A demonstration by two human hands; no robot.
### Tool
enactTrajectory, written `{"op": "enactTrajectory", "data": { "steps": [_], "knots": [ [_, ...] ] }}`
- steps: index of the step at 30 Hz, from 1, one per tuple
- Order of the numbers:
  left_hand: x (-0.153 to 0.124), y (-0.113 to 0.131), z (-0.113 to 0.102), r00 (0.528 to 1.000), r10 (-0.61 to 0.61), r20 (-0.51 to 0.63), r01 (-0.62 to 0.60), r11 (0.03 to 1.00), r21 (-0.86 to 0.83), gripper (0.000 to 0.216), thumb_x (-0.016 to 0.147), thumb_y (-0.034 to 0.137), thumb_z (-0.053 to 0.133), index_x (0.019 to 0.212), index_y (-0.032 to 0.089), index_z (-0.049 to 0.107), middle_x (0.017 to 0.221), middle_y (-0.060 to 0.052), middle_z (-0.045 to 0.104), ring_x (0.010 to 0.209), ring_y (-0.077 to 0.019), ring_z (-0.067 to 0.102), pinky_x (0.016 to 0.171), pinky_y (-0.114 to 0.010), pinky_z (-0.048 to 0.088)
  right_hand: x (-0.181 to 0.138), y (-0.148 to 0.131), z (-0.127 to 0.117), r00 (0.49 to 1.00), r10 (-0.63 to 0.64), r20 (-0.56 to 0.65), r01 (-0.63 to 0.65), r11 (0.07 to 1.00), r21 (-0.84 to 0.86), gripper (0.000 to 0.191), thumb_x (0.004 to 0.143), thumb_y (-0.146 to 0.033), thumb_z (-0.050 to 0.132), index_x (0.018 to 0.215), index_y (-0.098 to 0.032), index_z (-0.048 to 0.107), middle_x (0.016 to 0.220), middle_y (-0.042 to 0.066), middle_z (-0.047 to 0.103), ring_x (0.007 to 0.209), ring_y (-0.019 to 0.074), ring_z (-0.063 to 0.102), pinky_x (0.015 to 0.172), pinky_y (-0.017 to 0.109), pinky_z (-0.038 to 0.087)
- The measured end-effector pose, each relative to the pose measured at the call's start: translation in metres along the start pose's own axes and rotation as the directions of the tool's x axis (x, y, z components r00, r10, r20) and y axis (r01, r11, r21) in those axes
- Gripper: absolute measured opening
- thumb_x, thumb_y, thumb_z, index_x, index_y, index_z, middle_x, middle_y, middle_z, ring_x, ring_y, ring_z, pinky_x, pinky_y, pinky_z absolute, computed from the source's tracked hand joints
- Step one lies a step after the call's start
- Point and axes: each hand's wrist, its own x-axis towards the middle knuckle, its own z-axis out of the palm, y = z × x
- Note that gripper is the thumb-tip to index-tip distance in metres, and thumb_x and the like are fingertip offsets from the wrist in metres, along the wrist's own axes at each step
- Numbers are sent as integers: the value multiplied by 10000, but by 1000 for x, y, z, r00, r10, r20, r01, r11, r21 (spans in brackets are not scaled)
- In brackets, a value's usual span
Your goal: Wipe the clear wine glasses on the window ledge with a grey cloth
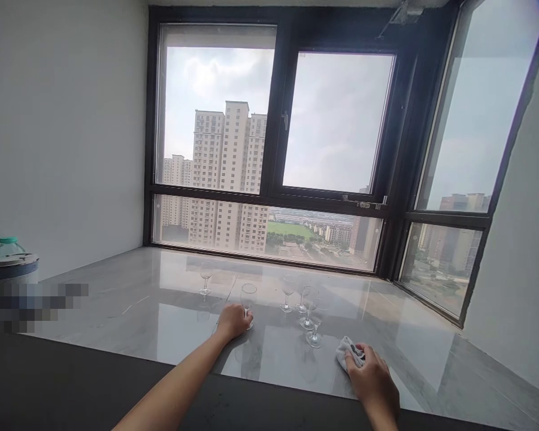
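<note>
My left hand (234, 321) is closed round the stem of a clear wine glass (248, 291), which stands upright on the glossy marble sill (117, 326). On the right, my right hand (372, 372) grips a bunched white cloth (344, 354) near the sill's front edge. Between my hands stands a cluster of several clear stemmed glasses, the front one (315, 326) closest to the cloth and another glass (288, 292) at the back left of the group. One more stemmed glass (205, 279) stands apart, behind and left of my left hand.
At the far left, a container with a blue band (13, 270) stands by the wall, with a green-capped bottle (8, 240) behind it. A dark-framed window (269, 194) bounds the back and right of the sill. The sill's front edge drops to a dark face.
</note>
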Motion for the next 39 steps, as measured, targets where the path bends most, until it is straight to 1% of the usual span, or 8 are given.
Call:
{"op": "enactTrajectory", "data": {
  "steps": [7,13,19,25,29,34,39],
  "knots": [
    [2,-2,4,1000,13,-8,-13,1000,-8,434,911,415,382,839,182,741,819,-123,729,823,-242,669,853,-359,409,0,0,0,1000,0,-7,0,1000,12,404,831,-522,338,1044,-244,538,1094,109,658,1067,299,578,826,388,451],
    [2,-2,6,1000,1,-12,0,1000,12,444,908,418,386,775,175,732,793,-130,721,802,-241,668,824,-352,413,0,1,-1,1000,7,5,-7,1000,15,406,835,-531,341,1058,-257,543,1107,95,651,1071,296,571,779,380,454],
    [2,-2,4,1000,2,-9,-2,1000,8,445,909,419,376,785,177,728,789,-124,725,789,-240,668,805,-351,417,1,4,3,1000,-3,-18,3,1000,16,399,839,-527,354,1058,-253,544,1092,96,654,1061,288,576,803,378,451],
    [1,0,2,1000,3,-15,-3,1000,10,437,902,415,382,798,176,732,807,-125,735,798,-242,675,820,-355,416,2,4,4,1000,-9,-13,9,1000,18,405,843,-525,359,1065,-242,545,1100,104,653,1065,289,576,801,382,462],
    [1,0,1,1000,-2,4,2,1000,11,444,905,422,376,810,180,736,820,-120,737,818,-240,677,832,-354,413,1,4,3,1000,-25,-12,25,999,22,401,850,-517,363,1066,-232,543,1111,114,653,1087,290,576,838,387,468],
    [0,1,1,1000,-6,16,6,1000,2,436,908,423,382,834,182,739,834,-118,738,843,-245,676,859,-360,404,1,4,3,1000,-12,-4,12,1000,9,392,853,-513,355,1064,-238,539,1121,113,655,1091,290,581,863,388,466],
    [0,1,-1,1000,-10,21,10,1000,-11,427,912,413,385,862,180,739,836,-122,733,846,-245,672,857,-355,405,2,4,3,1000,-10,-2,10,1000,21,414,842,-529,352,1064,-239,549,1110,110,656,1068,293,581,827,383,462]
  ]
}}
